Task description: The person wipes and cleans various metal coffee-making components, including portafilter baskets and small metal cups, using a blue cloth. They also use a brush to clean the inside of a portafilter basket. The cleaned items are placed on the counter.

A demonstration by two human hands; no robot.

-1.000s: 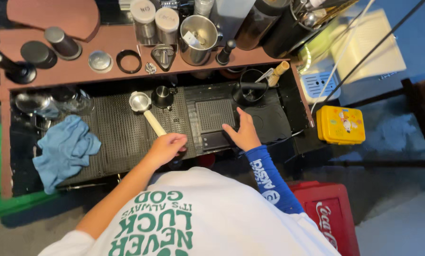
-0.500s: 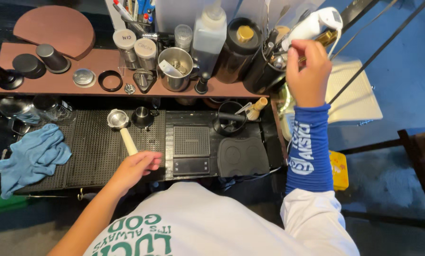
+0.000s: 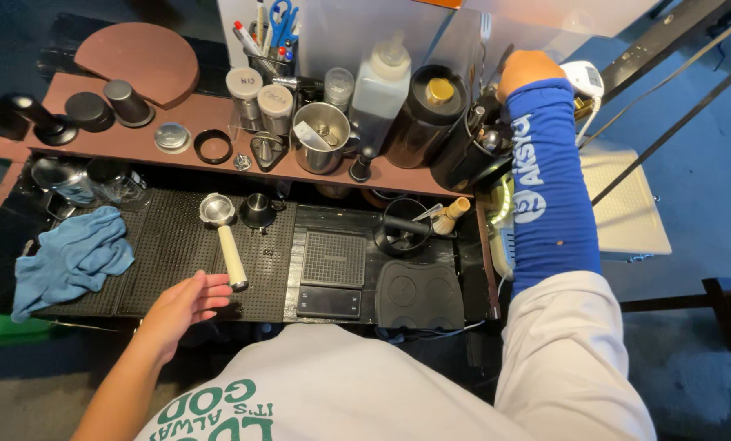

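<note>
The left hand (image 3: 184, 304) lies loosely spread at the near left, fingertips touching the portafilter (image 3: 223, 237) handle's end on the black mat (image 3: 161, 245). Far right, the right hand (image 3: 528, 69) grips a white device (image 3: 584, 79) beside dark canisters (image 3: 431, 114).

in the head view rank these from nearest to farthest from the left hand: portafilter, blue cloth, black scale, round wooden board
From the left hand:
1. Portafilter, its cream handle at the fingertips.
2. Blue cloth, to the left on the black mat.
3. Black scale, to the right.
4. Round wooden board, on the back shelf.
</note>
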